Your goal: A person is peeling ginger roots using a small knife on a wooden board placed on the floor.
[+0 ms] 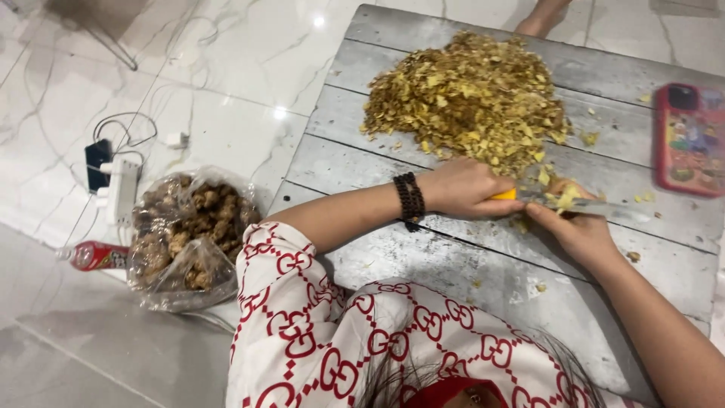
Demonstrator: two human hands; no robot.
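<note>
**A:** Far left, down on the white marble floor: a small red-and-white bottle (pixel 94 255) on its side, a white power strip (pixel 121 189) with cords trailing off, and a dark phone (pixel 97 162) plugged in beside it.

**B:** And next to those is the clear plastic bag (pixel 189 234), mouth open, packed with brown knobbly roots. They look like ginger or turmeric, but I can't tell which.

**A:** On to the grey plank table (pixel 453 257). The left hand (pixel 464 189), dark beaded bracelet (pixel 410 198) on the wrist, is wrapped tight round the yellow handle of a knife (pixel 596 208), with the blade running off to the right.

**B:** Just behind the blade sits the pile of yellow sliced chips (pixel 468 94), a big heap spread over the far planks.

**A:** The right hand (pixel 578 227) pinches a small yellow piece of root (pixel 563 198) right under the blade, fingertips closed on it.

**B:** How far along? I'd say a good share is cut, going by that heap, but the bag looks well filled, so plenty is left.

**A:** Is anything in the way?

**B:** The heap edges close to the hands, and loose scraps dot the boards. A phone in a red case (pixel 689 140) lies at the right edge, near the knife tip but not touching. A bare foot (pixel 544 15) shows at the top.
</note>
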